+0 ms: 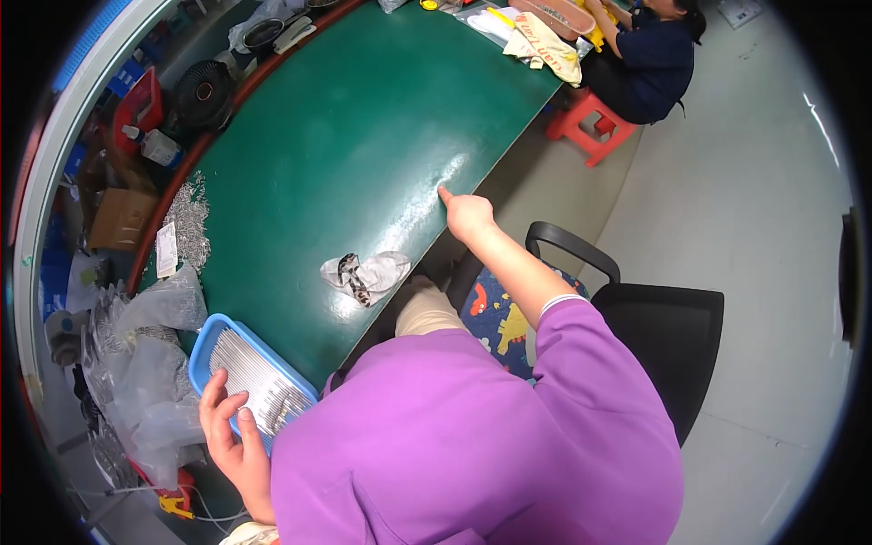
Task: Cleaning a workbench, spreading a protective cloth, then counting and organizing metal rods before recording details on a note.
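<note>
My left hand (234,436) is raised with spread, slightly bent fingers beside a blue plastic basket (292,372), nothing in its grasp. Rows of thin pale and silvery rods (250,363) lie in that basket. At the right edge of the green table (300,136), my right hand (468,218) has its index finger stretched onto the tabletop; the other fingers look curled, and I see nothing held. A crumpled grey-white cloth (380,275) with a dark patterned strip lies between the hands, near the edge.
Small metal parts (188,222) are heaped by a white label, above clear plastic bags (145,391). A black office chair (654,336) stands on my right. Farther off, a person (649,64) sits on a red stool (590,127) near a pink tray (559,16).
</note>
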`<action>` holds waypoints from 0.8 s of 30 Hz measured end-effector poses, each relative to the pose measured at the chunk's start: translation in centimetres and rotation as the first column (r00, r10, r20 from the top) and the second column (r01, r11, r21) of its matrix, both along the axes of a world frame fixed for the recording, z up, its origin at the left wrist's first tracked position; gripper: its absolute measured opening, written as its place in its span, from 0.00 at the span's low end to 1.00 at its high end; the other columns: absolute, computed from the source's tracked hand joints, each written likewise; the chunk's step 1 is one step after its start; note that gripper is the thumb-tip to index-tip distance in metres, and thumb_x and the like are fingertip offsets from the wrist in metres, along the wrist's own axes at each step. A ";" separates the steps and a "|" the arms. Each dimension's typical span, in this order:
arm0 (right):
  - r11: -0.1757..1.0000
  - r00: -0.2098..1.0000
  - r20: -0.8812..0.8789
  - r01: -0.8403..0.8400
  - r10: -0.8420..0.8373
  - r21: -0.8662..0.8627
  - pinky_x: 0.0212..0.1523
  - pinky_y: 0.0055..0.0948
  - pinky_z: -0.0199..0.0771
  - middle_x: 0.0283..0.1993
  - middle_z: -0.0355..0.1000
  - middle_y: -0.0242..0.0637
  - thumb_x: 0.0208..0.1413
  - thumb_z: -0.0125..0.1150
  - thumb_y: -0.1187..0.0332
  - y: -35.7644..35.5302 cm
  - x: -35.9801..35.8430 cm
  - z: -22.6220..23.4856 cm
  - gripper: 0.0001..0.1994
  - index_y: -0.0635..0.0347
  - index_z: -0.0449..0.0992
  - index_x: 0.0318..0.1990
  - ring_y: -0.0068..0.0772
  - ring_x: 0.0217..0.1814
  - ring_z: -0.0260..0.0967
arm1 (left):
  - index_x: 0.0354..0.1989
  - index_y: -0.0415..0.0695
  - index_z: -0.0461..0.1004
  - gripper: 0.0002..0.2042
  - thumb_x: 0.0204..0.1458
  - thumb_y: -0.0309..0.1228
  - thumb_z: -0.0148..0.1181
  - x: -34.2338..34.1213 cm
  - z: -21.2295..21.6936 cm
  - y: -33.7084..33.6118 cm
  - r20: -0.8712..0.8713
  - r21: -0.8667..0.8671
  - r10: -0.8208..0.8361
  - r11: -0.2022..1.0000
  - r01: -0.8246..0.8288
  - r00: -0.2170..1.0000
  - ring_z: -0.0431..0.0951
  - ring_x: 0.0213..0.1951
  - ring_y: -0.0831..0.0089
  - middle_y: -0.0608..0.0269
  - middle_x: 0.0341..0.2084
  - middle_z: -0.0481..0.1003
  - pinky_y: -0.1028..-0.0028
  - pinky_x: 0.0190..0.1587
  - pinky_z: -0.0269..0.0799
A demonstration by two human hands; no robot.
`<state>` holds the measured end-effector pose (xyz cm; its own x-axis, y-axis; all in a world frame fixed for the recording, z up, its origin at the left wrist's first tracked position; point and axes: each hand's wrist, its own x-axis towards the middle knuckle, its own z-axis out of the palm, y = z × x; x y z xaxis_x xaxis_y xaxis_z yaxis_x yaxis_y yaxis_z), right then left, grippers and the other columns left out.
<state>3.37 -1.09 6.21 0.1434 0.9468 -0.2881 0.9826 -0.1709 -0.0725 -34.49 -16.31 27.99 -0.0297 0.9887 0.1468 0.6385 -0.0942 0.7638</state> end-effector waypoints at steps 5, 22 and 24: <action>0.994 0.998 0.056 -0.011 0.017 -0.106 0.39 0.36 0.73 0.39 0.75 0.37 0.53 0.42 0.73 1.8 0.0 0.2 0.24 0.44 0.66 0.58 0.39 0.42 0.73 | 0.34 0.38 0.71 0.05 0.52 0.24 0.49 0.2 0.0 0.2 0.037 -0.007 -0.006 1.000 0.006 0.999 0.63 0.57 0.57 0.49 0.52 0.66 0.61 0.61 0.55; 0.992 0.994 -0.048 0.092 -0.096 -0.089 0.44 0.34 0.72 0.46 0.74 0.37 0.51 0.42 0.74 0.3 0.7 0.7 0.29 0.32 0.61 0.61 0.37 0.47 0.72 | 0.35 0.39 0.71 0.05 0.52 0.23 0.49 -1.4 -0.6 -1.4 0.040 -0.001 0.032 0.999 -0.032 0.999 0.64 0.57 0.57 0.49 0.52 0.66 0.62 0.60 0.56; 0.992 0.993 -0.043 0.104 -0.107 -0.075 0.43 0.34 0.73 0.44 0.74 0.37 0.50 0.43 0.75 0.3 0.3 0.7 0.30 0.31 0.61 0.61 0.38 0.46 0.73 | 0.35 0.39 0.71 0.05 0.52 0.23 0.49 -1.5 -0.6 -1.6 0.041 -0.006 0.048 0.999 -0.048 0.998 0.64 0.57 0.57 0.49 0.52 0.66 0.62 0.60 0.56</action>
<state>3.71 -0.76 6.90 0.2261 0.9034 -0.3644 0.9546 -0.2799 -0.1018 -35.96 -17.92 27.37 -0.0827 0.9868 0.1391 0.6102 -0.0602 0.7899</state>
